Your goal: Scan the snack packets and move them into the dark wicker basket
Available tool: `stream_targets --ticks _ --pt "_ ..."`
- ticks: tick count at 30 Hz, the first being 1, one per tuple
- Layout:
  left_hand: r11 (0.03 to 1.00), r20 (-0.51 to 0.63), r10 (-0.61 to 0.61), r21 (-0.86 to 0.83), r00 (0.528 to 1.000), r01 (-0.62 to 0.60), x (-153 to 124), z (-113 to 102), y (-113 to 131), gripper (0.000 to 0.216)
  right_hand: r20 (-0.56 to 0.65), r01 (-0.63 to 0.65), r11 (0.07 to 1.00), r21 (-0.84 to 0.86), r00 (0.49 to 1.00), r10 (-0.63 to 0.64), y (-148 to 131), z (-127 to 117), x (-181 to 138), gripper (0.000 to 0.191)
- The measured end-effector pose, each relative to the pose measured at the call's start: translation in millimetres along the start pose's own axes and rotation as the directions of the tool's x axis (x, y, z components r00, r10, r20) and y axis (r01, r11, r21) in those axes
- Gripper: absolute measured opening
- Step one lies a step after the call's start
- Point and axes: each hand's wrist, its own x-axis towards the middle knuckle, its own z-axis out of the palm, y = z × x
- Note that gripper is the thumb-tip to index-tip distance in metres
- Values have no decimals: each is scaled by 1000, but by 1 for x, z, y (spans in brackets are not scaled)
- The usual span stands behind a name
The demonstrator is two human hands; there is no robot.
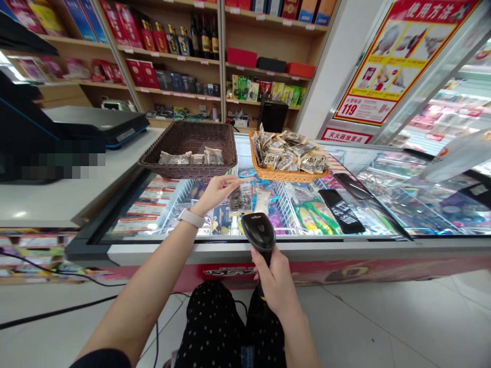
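Observation:
My right hand (274, 278) is wrapped round the handle of a black barcode scanner (260, 231), whose head points forward over the freezer's front edge. My left hand (220, 191), with a pale band on its wrist, reaches over the glass top. Its fingers are pinched together at the upper edge of a small clear snack packet (241, 199) with dark contents. Part of that packet is hidden by the fingers. Beyond my left hand stands a dark brown wicker basket (187, 171) with several small packets. An orange wicker basket (287, 175) heaped with snack packets stands to its right.
Both baskets rest on the glass-topped freezer (141, 248). A black phone-shaped object (341, 211) lies at the right. On the left counter (34, 204) is a dark scale-like machine (103, 125). Black cables (57, 312) cross the floor. Stocked shelves (169, 53) stand behind.

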Motion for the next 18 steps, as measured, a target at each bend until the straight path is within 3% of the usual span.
stream_targets --ticks 8,13,15,18 --pt "1000 13 -31 -3 999 31 -1 0 1 53 -26 12 1000 7 1000 -12 2 1 0 47" --pt "999 -106 -49 -23 993 47 2 -1 -1 51 -40 37 999 23 999 -36 -6 4 3 44" --pt "1000 -175 -17 16 985 20 10 -12 4 48 -23 51 997 49 998 -50 -15 4 6 42" --pt "982 -297 74 187 952 -18 33 -45 21 41 25 72 993 94 997 -75 -30 6 12 38"
